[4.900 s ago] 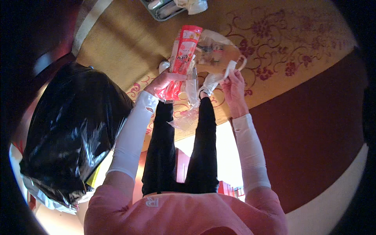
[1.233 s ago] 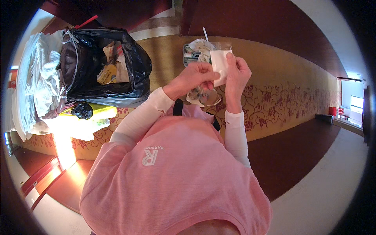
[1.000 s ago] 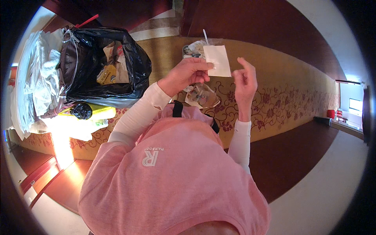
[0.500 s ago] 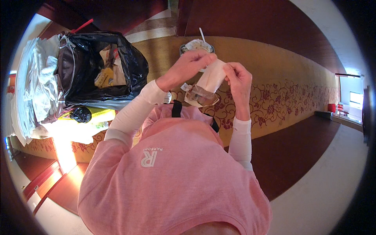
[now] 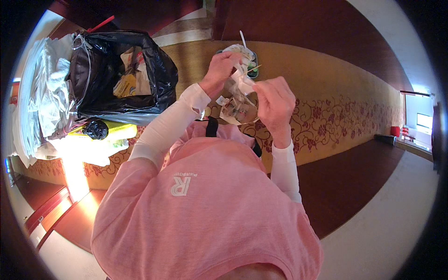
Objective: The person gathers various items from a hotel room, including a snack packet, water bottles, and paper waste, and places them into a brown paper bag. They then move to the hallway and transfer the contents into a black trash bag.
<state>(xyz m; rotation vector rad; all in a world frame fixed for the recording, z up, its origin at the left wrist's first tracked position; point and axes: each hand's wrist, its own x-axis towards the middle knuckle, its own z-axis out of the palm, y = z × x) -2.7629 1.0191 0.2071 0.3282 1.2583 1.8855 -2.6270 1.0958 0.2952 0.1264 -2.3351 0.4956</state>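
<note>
A thin translucent plastic bag (image 5: pixel 239 111) with rubbish in its bottom hangs in front of my waist. Its whitish upper part (image 5: pixel 244 85) is bunched into a narrow strip between my hands. My left hand (image 5: pixel 221 71) is closed on the strip's far left end, fingertips pinched. Closer to me and to the right, my right hand (image 5: pixel 276 101) pinches the other end, its fingers partly hidden behind the back of the hand. Through the film some brown and pale scraps show, too blurred to name.
Beyond my hands a small dark green caddy (image 5: pixel 255 70) stands on the patterned carpet (image 5: pixel 336 119), holding a white cloth and a white handle. At the left hangs a black bin bag (image 5: pixel 163 70) with rubbish inside, beside stacked white linens (image 5: pixel 44 93) and a yellow bundle (image 5: pixel 122 131).
My hands have drawn a little apart, the left outward and the right toward me. The bag's top, stretched into a broad flat sheet before, is now gathered into a narrow strip.
</note>
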